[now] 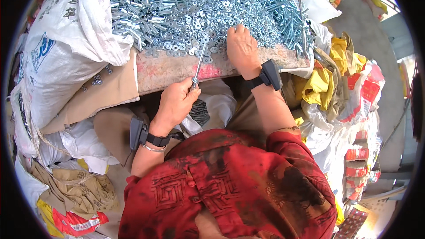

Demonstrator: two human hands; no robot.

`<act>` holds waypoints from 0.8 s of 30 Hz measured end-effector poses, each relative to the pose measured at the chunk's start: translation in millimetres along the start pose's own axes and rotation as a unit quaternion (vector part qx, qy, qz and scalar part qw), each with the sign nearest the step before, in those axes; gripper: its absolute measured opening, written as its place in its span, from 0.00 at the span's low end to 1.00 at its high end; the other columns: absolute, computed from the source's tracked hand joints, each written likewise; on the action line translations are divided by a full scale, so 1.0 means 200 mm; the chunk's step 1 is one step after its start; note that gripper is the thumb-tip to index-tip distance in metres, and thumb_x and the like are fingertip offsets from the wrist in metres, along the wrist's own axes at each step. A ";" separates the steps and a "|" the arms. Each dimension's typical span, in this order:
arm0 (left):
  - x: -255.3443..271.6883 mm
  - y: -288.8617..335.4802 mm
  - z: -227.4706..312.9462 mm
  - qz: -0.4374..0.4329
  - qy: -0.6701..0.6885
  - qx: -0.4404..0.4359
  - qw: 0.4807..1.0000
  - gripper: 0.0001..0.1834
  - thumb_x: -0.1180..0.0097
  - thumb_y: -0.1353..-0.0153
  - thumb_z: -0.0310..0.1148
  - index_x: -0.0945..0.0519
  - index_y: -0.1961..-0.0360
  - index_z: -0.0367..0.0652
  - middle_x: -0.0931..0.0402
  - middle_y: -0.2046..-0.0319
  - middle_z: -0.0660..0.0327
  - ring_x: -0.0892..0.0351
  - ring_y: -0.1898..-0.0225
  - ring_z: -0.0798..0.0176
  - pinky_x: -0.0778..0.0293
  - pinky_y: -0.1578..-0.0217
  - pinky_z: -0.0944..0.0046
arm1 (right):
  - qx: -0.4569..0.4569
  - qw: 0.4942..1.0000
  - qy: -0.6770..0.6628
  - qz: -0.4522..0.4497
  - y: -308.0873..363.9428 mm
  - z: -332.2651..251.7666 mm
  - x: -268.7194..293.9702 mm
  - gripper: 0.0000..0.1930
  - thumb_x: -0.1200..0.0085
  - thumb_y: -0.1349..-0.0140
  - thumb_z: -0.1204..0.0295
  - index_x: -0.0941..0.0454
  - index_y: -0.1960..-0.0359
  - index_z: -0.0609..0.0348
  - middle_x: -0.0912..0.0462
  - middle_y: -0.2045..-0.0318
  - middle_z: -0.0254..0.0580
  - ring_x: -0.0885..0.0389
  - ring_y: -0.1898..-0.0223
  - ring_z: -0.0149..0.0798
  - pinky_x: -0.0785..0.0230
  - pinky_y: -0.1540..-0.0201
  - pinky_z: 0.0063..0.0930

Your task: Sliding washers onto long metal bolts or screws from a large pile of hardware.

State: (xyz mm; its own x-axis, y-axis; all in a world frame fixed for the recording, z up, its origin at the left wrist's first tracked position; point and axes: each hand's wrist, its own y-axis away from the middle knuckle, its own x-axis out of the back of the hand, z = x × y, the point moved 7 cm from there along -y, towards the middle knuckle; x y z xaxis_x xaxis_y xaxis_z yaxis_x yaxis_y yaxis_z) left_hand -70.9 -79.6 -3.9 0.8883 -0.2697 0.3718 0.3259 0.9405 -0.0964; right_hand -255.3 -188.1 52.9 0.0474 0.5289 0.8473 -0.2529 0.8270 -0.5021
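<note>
My left hand (173,107) is closed around the lower end of a long metal bolt (200,64), which points up and away over the table's front edge. Around the bolt, just above my fingers, sits what looks like a washer or nut. My right hand (242,49) rests at the near side of a heap of small nuts (221,11), its fingers curled; whatever they pinch is hidden. Flat washers (175,48) lie along the near edge to the left. Metal sleeves (144,24) are piled beyond them, and long bolts (283,6) at the back and right.
The heaps lie on a stained, board-like tabletop (166,71). A full white woven sack (66,48) leans at the left over brown cardboard (99,89), with a few loose nuts there. Yellow cloth or sacking (319,89) and plastic bags (316,135) crowd the right side.
</note>
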 end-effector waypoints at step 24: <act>0.04 0.01 0.09 0.027 -0.086 -0.017 0.996 0.10 0.41 0.39 0.34 0.27 0.70 0.39 0.26 0.81 0.51 0.24 0.76 0.44 0.32 0.76 0.51 | -0.062 0.643 -0.755 -0.114 0.11 -0.16 0.21 0.04 0.45 0.35 0.77 0.20 0.62 0.66 0.23 0.73 0.33 0.21 0.74 0.28 0.27 0.69 0.21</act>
State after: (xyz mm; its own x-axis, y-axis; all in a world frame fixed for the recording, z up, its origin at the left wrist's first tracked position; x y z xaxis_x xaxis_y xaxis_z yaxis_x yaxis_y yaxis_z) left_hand -69.5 -76.9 15.0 0.8377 -0.1761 0.5169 0.2919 0.9444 -0.1513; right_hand -227.3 -141.4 70.9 -0.9458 -0.3197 0.0567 -0.3230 0.9084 -0.2656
